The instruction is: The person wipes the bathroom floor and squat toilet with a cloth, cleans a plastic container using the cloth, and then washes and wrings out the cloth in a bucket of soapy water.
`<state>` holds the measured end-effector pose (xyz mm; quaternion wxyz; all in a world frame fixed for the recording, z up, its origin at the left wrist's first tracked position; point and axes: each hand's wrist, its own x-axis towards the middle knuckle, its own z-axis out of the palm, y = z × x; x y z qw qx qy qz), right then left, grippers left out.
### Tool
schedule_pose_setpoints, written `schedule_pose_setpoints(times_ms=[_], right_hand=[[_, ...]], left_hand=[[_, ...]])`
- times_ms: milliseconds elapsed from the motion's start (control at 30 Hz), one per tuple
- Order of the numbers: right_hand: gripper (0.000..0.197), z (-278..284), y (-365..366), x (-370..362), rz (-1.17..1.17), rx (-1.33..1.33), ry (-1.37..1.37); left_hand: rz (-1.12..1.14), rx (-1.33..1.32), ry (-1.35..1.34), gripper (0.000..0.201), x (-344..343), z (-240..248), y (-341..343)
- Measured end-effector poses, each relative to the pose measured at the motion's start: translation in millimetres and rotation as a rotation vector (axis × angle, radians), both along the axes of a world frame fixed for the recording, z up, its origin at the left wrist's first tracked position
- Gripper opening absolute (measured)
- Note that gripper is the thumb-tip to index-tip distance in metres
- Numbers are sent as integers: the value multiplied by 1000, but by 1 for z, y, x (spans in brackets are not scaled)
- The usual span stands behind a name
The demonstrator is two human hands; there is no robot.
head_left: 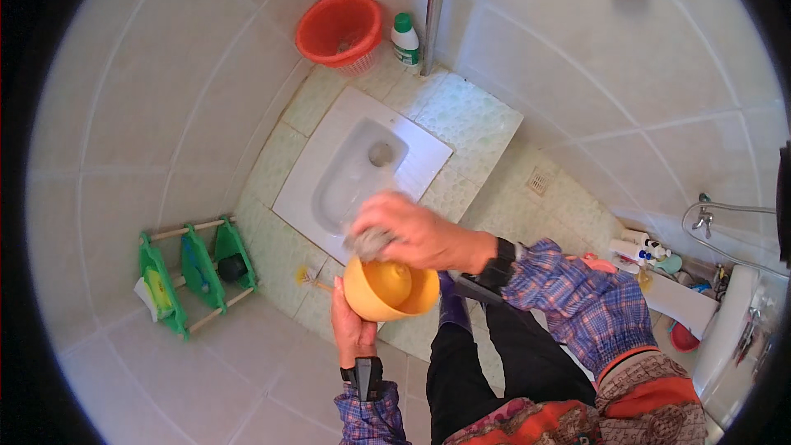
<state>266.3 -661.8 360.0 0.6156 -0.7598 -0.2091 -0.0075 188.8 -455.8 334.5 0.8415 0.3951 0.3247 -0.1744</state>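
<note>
My left hand point(354, 328) grips a yellow bowl-shaped holder point(371, 301) with a rounded raised part inside, tilted so that its opening faces up and right. Above its upper rim, my right hand point(404, 227) is closed on a grey scrubbing pad point(371, 241), blurred by motion; whether the pad touches the rim I cannot tell. Just left of the holder, a brush with yellowish bristles point(305, 275) points away, its thin handle running toward my left hand. How that handle is held is hidden. Beyond both hands lies a white squat toilet point(297, 206).
A red basket point(338, 33) and a white bottle with a green cap point(404, 39) stand in the far corner by a metal pole point(435, 12). At left is a green rack point(198, 272). On the right are a floor drain point(538, 181), shower hose point(725, 205) and white sink point(725, 321).
</note>
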Motion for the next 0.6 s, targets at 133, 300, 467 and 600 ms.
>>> schedule_pose_setpoints(times_ms=[133,300,467,600], right_hand=[[27,-23,3,7,186,-11,96],[31,-68,-25,-29,21,-143,341],[50,-76,-36,-71,-314,435,1129],[54,-65,-17,-71,-351,229,723]], left_hand=[[34,13,33,45,-3,4,-5],[49,77,21,44,-3,15,-7],[124,198,-52,47,4,-4,-5],[78,238,-136,51,0,-12,-20]])
